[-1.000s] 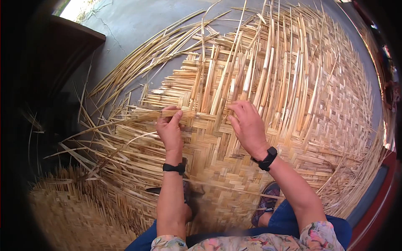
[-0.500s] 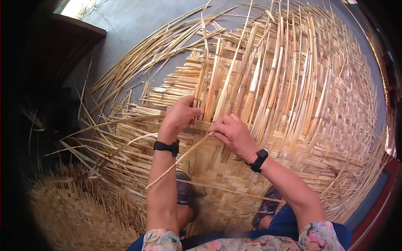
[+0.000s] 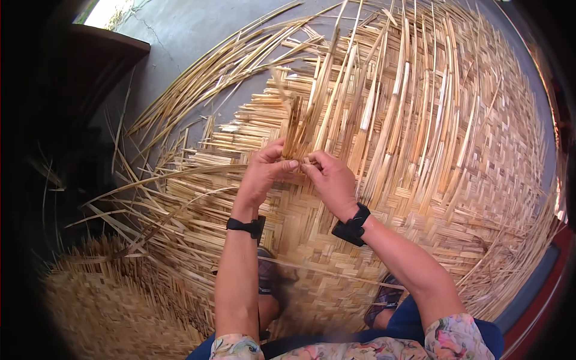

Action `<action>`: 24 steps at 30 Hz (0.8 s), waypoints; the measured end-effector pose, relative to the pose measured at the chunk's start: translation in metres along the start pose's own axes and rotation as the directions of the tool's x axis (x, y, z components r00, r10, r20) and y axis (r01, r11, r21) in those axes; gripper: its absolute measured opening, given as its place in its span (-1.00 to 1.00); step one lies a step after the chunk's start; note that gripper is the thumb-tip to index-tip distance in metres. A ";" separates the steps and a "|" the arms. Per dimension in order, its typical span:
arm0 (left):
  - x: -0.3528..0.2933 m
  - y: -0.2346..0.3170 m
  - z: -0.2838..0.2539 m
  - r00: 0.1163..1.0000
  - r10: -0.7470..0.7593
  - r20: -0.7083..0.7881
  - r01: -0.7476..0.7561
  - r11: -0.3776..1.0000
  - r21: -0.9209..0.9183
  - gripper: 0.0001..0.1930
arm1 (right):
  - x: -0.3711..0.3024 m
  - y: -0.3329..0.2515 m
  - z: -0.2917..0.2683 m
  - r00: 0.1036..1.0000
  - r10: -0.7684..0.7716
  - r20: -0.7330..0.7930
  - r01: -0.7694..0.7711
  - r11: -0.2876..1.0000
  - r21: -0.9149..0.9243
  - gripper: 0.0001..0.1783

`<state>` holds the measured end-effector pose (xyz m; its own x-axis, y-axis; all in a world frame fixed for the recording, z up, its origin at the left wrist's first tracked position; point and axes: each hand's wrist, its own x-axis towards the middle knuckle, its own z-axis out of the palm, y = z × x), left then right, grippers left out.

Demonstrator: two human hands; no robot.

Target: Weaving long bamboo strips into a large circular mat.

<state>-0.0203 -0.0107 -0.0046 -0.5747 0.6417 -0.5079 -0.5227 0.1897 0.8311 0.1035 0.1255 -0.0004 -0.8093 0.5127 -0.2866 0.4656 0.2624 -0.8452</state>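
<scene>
A large woven mat (image 3: 498, 138) of split bamboo spreads out in front of me, with a herringbone weave near my feet and long loose-ended strips toward the far side. My left hand (image 3: 263, 177) is closed around the lower part of several raised bamboo strips (image 3: 294, 129), thumb in front and fingers partly hidden behind. Close beside it, my right hand (image 3: 331, 183) pinches at the base of the same strips. The two thumbs almost meet there. Exactly which strip ends lie between the right fingertips is hidden.
Loose bamboo strips (image 3: 192, 90) lie in a bundle on the grey floor (image 3: 174, 36) at the far left. A dark wooden piece of furniture (image 3: 114, 48) stands at the left. Another woven piece (image 3: 114, 306) lies at the lower left. My shoes (image 3: 384, 300) rest on the mat.
Strips by my left hand have been lifted and gathered upright. My right hand has turned and come closer to the left. The thin strip that pointed from it toward me no longer shows there.
</scene>
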 end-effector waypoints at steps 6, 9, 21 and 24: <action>-0.005 -0.004 0.005 0.929 0.131 -0.347 -0.217 0.951 -0.221 -0.77 | 0.011 0.011 0.003 0.987 -0.129 0.097 0.148 0.964 -0.222 -0.83; -0.022 -0.029 0.014 0.630 0.631 -0.453 -0.237 0.711 0.662 -0.85 | 0.017 0.023 -0.008 0.987 -0.083 0.136 0.071 0.993 0.090 -0.72; -0.009 -0.051 -0.035 0.770 0.368 -0.521 -0.334 0.929 0.162 -0.89 | -0.064 0.048 -0.054 0.911 -0.168 0.376 0.399 0.590 -0.702 -0.20; -0.010 -0.046 -0.037 0.760 0.357 -0.543 -0.328 0.932 0.154 -0.87 | -0.062 0.032 -0.045 0.890 0.017 0.456 0.373 0.548 -0.749 -0.18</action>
<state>-0.0138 -0.0531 -0.0459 -0.9655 0.1514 -0.2117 -0.2014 0.0806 0.9762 0.1848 0.1390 0.0110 -0.8755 0.0880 -0.4751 0.2213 0.9471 -0.2323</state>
